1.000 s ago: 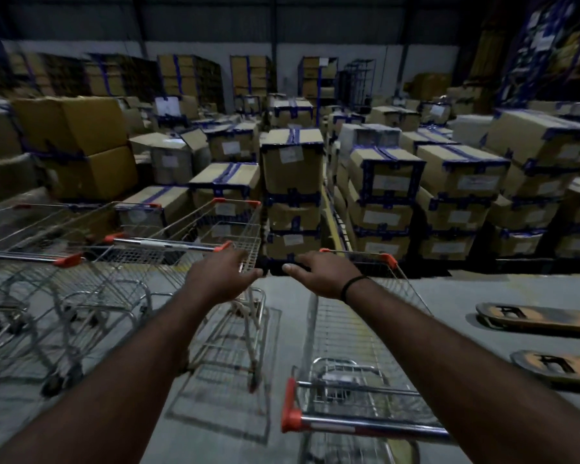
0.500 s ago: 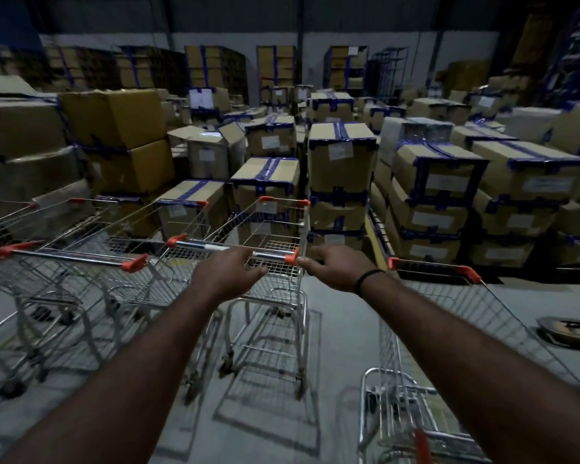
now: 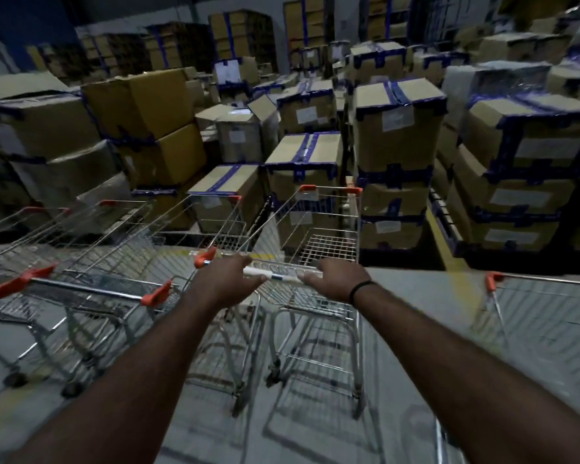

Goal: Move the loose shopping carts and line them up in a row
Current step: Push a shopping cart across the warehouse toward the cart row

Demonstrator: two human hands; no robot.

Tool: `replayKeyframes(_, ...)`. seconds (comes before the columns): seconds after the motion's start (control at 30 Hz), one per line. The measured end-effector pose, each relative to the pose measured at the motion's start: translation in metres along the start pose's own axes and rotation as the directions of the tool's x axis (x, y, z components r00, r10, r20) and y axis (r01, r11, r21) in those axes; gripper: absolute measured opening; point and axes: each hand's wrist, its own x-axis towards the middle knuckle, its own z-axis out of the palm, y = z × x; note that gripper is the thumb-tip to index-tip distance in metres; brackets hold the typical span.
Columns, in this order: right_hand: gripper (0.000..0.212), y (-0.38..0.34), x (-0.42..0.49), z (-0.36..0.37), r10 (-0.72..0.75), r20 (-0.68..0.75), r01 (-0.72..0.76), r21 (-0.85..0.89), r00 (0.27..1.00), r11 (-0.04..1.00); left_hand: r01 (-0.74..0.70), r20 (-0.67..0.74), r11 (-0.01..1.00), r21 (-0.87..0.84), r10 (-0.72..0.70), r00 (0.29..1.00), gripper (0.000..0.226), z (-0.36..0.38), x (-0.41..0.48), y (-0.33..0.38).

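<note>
In a dim warehouse aisle | left hand (image 3: 230, 283) and right hand (image 3: 336, 281): fingers curled round the handle (image 3: 282, 276) of a shopping cart (image 3: 329, 246) | cart just beside parked carts (image 3: 87, 291) on its left | box labels (image 3: 395, 118) too blurred to read

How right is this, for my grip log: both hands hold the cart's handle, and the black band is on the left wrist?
One slip: the black band is on the right wrist, not the left. The head view shows it, with the left hand and right hand both holding the cart's handle.
</note>
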Motion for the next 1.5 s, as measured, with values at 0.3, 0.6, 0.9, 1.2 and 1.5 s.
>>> replayKeyframes(0.3,0.083,0.010,0.085,0.069,0.129,0.081,-0.125,-0.051,0.988,0.991,-0.016,0.152,0.998,0.057,0.007,0.988,0.062,0.048,0.108,-0.036)
replayKeyframes(0.6,0.112,0.028,0.101,0.063,0.258,0.082,-0.252,-0.080,0.963,0.964,-0.189,0.261,0.969,0.158,0.143,0.955,0.065,0.098,0.163,-0.067)
replayKeyframes(0.9,0.099,0.042,0.096,0.032,0.344,0.136,-0.326,-0.139,0.929,0.935,-0.240,0.407,0.965,0.107,0.177,0.896,0.098,0.109,0.191,-0.092)
replayKeyframes(1.2,0.100,0.041,0.063,0.042,0.396,0.088,-0.381,-0.151,0.914,0.912,-0.242,0.474,0.967,0.082,0.176,0.863,0.128,0.110,0.184,-0.106)
replayKeyframes(1.5,0.102,0.037,0.011,0.062,0.383,0.059,-0.361,-0.225,0.922,0.905,-0.292,0.431,0.952,0.097,0.225,0.874,0.138,0.107,0.125,-0.105)
